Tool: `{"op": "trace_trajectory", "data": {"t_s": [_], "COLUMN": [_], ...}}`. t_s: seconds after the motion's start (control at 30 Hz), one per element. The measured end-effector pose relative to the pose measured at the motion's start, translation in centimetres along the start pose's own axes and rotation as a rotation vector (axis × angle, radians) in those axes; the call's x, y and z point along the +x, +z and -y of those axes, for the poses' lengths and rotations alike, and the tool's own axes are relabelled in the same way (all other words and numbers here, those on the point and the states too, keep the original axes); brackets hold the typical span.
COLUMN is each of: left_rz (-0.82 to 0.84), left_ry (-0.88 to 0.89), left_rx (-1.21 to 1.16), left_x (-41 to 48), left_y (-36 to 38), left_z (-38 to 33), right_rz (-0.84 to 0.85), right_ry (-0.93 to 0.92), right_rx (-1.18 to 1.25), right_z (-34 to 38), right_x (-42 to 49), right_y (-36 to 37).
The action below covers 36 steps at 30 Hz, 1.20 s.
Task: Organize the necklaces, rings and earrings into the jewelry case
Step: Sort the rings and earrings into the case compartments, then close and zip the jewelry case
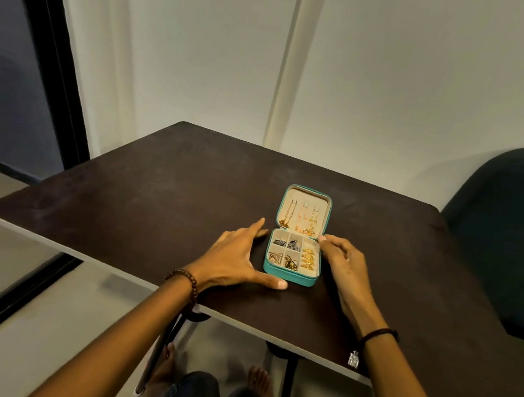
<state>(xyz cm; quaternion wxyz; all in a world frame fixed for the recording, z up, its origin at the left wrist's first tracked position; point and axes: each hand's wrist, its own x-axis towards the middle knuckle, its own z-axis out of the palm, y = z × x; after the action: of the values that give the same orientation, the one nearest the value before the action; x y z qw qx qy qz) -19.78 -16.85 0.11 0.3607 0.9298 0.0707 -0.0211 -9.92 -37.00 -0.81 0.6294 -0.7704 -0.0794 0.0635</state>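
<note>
A filled teal jewelry case (289,276) is set open on the bench (157,186). The left hand (234,257) is spread wide beside it; the grip of the right hand (343,263) at its rim cannot be judged. Hanging necklaces (305,219) could be trapped if shut hastily.

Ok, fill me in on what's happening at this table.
A person sits at a dark table with a small teal jewelry case lying open. The left hand rests flat against the case's left side, thumb at its front corner. The right hand touches its right edge near the hinge. Necklaces hang in the lid, earrings fill the small compartments and gold rings sit in the right-hand slot. The sorting looks about done.
</note>
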Motion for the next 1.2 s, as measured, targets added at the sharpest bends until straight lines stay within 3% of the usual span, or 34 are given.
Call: {"op": "trace_trajectory", "data": {"t_s": [0.47,0.87,1.2], "left_rz": [-0.009,-0.045,-0.066], "left_ry": [0.014,0.049,0.093], "left_rx": [0.066,-0.004,-0.021], "left_x": [2.4,2.0,1.9], "left_y": [-0.3,-0.4,-0.3], "left_z": [0.1,0.2,0.5], "right_rz": [0.086,0.041,0.13], "right_ry": [0.051,0.072,-0.018], "right_rx": [0.234,0.481,0.397], "right_z": [1.9,3.8,2.8], "right_x": [3.6,2.4,-0.2], "right_y": [1.0,1.6,0.7]}}
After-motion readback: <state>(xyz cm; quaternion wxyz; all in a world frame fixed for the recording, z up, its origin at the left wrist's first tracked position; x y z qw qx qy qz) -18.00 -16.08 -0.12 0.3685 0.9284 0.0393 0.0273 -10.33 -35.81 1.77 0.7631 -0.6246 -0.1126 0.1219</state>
